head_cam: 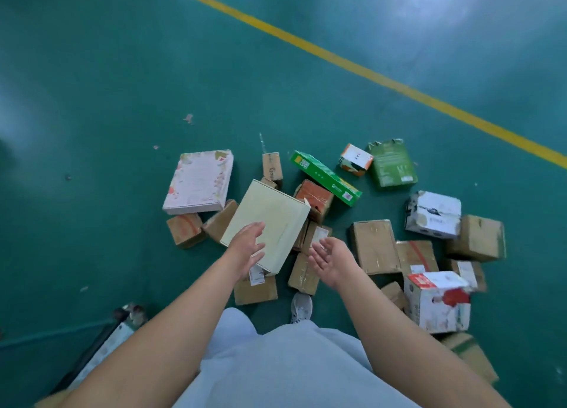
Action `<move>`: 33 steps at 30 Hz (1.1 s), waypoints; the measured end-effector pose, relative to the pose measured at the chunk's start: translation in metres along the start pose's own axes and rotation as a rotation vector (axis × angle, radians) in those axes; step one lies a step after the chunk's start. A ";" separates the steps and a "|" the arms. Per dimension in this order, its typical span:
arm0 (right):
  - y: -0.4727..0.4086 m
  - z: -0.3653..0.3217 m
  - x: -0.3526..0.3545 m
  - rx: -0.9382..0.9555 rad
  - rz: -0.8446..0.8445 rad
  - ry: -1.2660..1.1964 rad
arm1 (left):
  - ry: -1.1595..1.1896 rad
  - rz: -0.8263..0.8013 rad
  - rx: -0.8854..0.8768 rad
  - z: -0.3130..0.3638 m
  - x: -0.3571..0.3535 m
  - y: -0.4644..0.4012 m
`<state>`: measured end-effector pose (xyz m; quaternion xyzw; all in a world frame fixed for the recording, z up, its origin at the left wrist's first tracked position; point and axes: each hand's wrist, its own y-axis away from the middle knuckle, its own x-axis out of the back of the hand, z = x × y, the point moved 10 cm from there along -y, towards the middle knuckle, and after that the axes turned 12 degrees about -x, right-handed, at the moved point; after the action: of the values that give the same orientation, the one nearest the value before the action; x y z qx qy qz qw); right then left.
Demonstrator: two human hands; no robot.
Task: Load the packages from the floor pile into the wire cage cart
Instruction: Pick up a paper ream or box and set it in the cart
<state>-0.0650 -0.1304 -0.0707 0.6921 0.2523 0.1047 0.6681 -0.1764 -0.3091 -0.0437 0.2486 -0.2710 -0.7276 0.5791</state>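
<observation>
Where the glossy green floor point(122, 85) carries a yellow line point(352, 67), cardboard packages point(374, 246) lie scattered at your feet. Your left hand point(245, 248), fingers straight and slightly spread, overlaps a flat, smooth cream box point(270, 220); your right hand point(329, 258) hangs open beside it.

open green floor point(122, 70) fills the upper and left frame, crossed by a yellow line point(352, 67). packages point(374, 245) crowd centre to lower right, touching or overlapping, narrow floor gaps between. cream box point(267, 220) lies tilted atop pile centre. dark cart edge point(101, 343) blocks lower left.
</observation>
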 end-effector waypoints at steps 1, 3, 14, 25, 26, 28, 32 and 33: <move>0.000 -0.002 0.001 -0.001 0.008 -0.014 | -0.011 -0.007 0.005 0.004 -0.002 -0.006; -0.004 -0.006 0.000 -0.010 0.028 -0.067 | -0.044 -0.032 0.019 0.013 -0.003 -0.022; -0.024 -0.025 -0.085 0.046 0.135 -0.302 | -0.121 -0.247 0.070 0.079 0.015 -0.136; -0.037 -0.094 -0.141 0.134 0.179 -0.320 | -0.241 -0.335 0.093 0.149 0.004 -0.236; -0.040 -0.101 -0.136 0.137 0.182 -0.323 | -0.252 -0.340 0.094 0.152 -0.002 -0.242; -0.052 -0.124 -0.123 0.128 0.174 -0.344 | -0.284 -0.330 0.104 0.155 -0.021 -0.260; -0.086 -0.187 -0.085 0.101 0.155 -0.325 | -0.315 -0.276 0.131 0.148 -0.071 -0.298; -0.092 -0.194 -0.076 0.096 0.159 -0.323 | -0.313 -0.268 0.139 0.146 -0.077 -0.301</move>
<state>-0.2429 -0.0004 -0.1297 0.7489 0.0908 0.0325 0.6556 -0.4724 -0.1633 -0.1390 0.2058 -0.3718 -0.8074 0.4093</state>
